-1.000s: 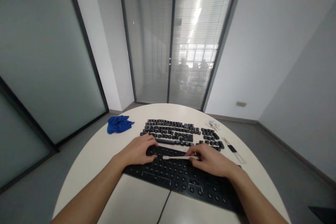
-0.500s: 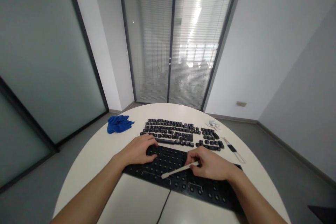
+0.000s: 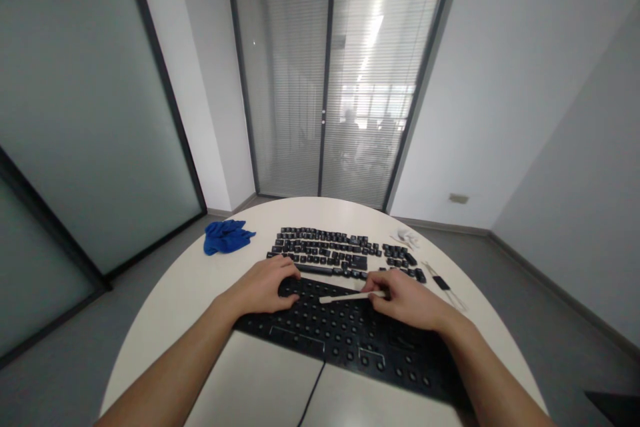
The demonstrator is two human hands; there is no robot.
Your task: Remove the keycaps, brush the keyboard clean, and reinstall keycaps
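Note:
A black keyboard base (image 3: 310,333), stripped of its keycaps, lies slanted across the round table with rows of bare switches showing. My left hand (image 3: 265,285) holds its far left part, thumb on the face and fingers at the far edge. Pinched in my right hand (image 3: 400,297) is a slim off-white brush (image 3: 345,297). It points left, and its wider end is over the upper rows of switches; contact cannot be made out. Just beyond the base lie loose black keycaps (image 3: 320,247) in rows, the nearest right-hand ones partly hidden by my right hand.
A crumpled blue cloth (image 3: 227,237) is at the table's far left. On the right lie a wire keycap puller (image 3: 443,283) with a black grip and a crumpled white tissue (image 3: 406,238). A cable (image 3: 314,390) runs from the keyboard toward me over the table (image 3: 235,373).
My right hand has moved away from me and slightly right, taking the brush end from the lower rows to the upper rows. My left hand keeps its place.

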